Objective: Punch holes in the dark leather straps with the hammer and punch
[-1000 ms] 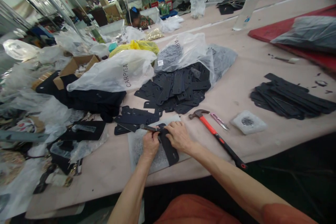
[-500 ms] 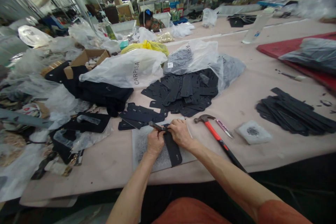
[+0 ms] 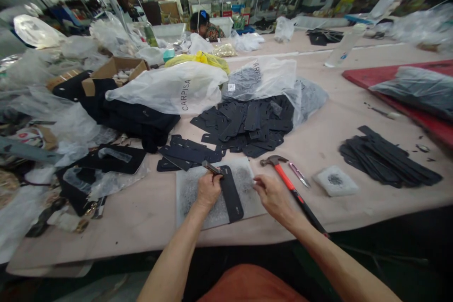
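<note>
My left hand (image 3: 208, 189) is closed round a dark metal hand punch (image 3: 211, 168), held slanted at the top end of a black slotted strip (image 3: 231, 196). The strip lies flat on a white, speckled board (image 3: 201, 198). Apart from the strip, over the board's right edge, hovers my right hand (image 3: 274, 196). Its fingers are curled towards the thumb, and whatever may be between them is too small to make out. A claw hammer (image 3: 288, 181) with a red and black handle lies just beyond that hand, beside pink thread snips (image 3: 299, 175).
Behind the board lies a heap of black strips (image 3: 247, 122) below plastic bags (image 3: 170, 86). To the right are a white block (image 3: 335, 180), a stack of strips (image 3: 387, 158) and a red board (image 3: 424, 85). Bags and black pieces crowd the left. A person sits across the table.
My right hand has come off the strip and moved right, to the board's edge. The left hand stays at the strip's top end with the punch. The view has shifted slightly.
</note>
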A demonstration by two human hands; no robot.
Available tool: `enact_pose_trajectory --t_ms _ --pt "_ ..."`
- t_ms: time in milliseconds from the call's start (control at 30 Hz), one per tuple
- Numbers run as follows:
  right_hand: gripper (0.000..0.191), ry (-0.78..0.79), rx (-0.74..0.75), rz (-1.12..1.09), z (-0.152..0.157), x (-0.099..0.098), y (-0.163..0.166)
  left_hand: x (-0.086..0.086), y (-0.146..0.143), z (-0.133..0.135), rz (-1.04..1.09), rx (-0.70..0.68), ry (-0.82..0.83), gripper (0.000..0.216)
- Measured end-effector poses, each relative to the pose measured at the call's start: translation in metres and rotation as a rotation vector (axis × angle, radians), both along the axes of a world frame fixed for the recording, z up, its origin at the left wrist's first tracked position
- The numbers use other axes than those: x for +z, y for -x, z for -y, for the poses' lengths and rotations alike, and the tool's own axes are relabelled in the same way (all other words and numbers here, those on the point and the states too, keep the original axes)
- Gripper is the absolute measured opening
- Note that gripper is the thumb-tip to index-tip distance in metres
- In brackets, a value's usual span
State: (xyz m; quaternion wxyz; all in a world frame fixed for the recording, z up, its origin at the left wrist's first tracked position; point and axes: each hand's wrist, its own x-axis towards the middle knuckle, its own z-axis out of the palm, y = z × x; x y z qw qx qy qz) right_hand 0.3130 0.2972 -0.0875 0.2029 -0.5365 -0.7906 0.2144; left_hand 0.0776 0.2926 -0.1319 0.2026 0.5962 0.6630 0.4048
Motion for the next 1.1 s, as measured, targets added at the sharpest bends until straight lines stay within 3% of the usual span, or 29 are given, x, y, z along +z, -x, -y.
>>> enact_pose_trajectory --t_ms 233,367,467,533,633,733,933,1100 --pt "0.030 0.179 -0.153 0.470 0.091 -0.015 -0.098 0.000 0.000 0.000 0.017 -0.019 0.008 0.022" --pt "0.025 0.154 -0.209 0.628 0.115 -0.021 -0.117 0.000 0.000 0.000 0.006 -0.020 -0.012 0.021" --pt "0.015 0.025 -0.199 0.419 0.105 -0.010 -0.097 0.000 -0.001 0.000 -0.002 -0.021 -0.025 0.021" --pt "0.013 -0.060 -0.097 0.220 0.090 0.002 -0.071 0.001 -0.001 -0.001 -0.009 -0.018 -0.024 0.021" --pt "0.042 -0.076 0.149 0.110 0.069 0.013 -0.027 0.002 -0.003 -0.001 -0.015 -0.006 -0.016 0.021" --pt "0.056 -0.053 0.303 0.157 0.054 0.006 0.005 0.006 -0.003 -0.003 -0.001 0.016 -0.007 0.020" --pt "0.058 -0.092 0.256 0.201 0.013 -0.016 0.033 0.032 -0.001 -0.001 -0.063 0.125 -0.017 0.021" --pt "0.059 -0.087 0.246 0.182 -0.021 -0.015 0.043 0.037 -0.006 0.007 0.032 0.018 0.012 0.022"
